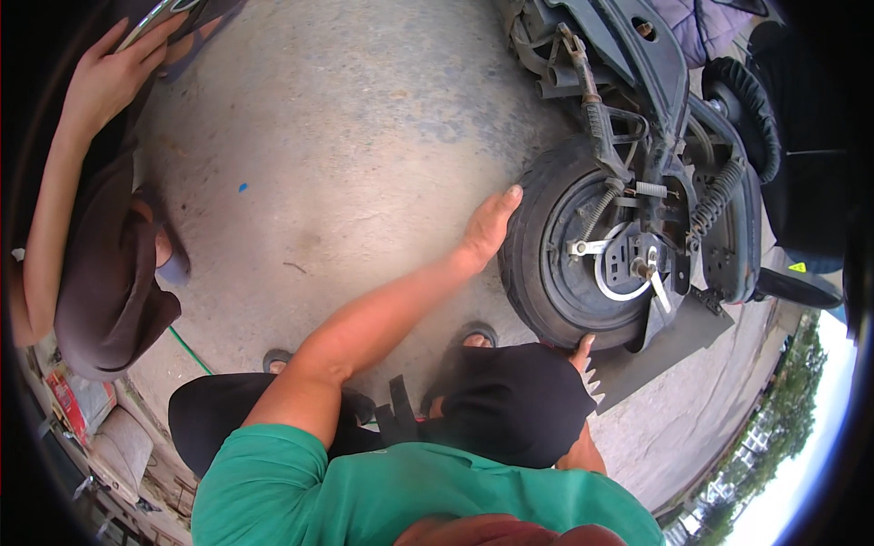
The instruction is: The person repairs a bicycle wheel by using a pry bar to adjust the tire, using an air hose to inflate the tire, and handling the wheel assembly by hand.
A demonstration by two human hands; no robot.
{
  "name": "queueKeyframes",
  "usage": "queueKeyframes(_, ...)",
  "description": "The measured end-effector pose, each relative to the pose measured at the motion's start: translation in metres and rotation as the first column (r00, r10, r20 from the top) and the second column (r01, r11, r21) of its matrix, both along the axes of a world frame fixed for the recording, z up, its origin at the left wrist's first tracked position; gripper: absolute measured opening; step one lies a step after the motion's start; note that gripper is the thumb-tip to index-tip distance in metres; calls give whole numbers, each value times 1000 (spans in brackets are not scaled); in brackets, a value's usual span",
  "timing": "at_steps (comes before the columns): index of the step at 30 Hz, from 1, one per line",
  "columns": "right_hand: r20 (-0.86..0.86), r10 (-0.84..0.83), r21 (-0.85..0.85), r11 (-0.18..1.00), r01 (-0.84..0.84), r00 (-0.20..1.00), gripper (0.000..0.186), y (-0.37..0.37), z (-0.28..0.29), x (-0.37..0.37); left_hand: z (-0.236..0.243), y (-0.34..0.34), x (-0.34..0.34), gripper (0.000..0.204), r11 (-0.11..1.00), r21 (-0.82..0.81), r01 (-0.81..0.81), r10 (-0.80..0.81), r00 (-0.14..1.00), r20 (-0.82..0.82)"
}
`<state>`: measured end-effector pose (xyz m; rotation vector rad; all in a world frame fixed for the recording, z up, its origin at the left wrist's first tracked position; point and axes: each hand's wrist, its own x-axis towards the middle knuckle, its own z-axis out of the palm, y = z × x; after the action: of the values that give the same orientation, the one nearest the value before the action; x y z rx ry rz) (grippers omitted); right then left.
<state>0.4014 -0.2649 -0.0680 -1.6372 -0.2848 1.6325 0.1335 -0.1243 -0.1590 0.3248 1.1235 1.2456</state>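
The person's left hand (487,227) lies flat and open on the tread of the small black rubber scooter wheel (583,250), right of centre on the grey concrete floor (346,146). The right hand (581,350) touches the wheel's lower edge; its grip cannot be told. Turning the wheel well likely needs both palms pressing evenly, clear of the 2 coil springs (719,196).

Open concrete (346,136) left; scooter frame (655,82) crowds wheel (583,255).
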Motion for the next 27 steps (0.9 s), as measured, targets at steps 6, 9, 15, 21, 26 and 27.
queueKeyframes(6,-153,232,-47,969,-242,960,88,-20,-2,-43,33,51,-36,58,993,-105,51,-65,988,-138)
queueKeyframes(9,56,390,-51,920,-388,919,69,-35,-35,-18,32,54,-53,51,988,-124,91,-98,993,-58)
queueKeyframes(15,77,334,-319,901,-294,939,39,-41,-69,31,8,30,-76,44,980,-185,73,-78,997,-16)
queueKeyframes(21,129,334,-266,919,-292,934,39,-63,-91,32,2,18,-70,38,966,-229,118,-117,993,21)
queueKeyframes(26,168,344,-255,920,-297,924,39,-72,-97,33,4,18,-68,37,972,-202,124,-118,992,43)
queueKeyframes(27,161,345,-253,920,-299,925,39,-74,-100,31,3,18,-69,37,971,-205,123,-119,992,34)
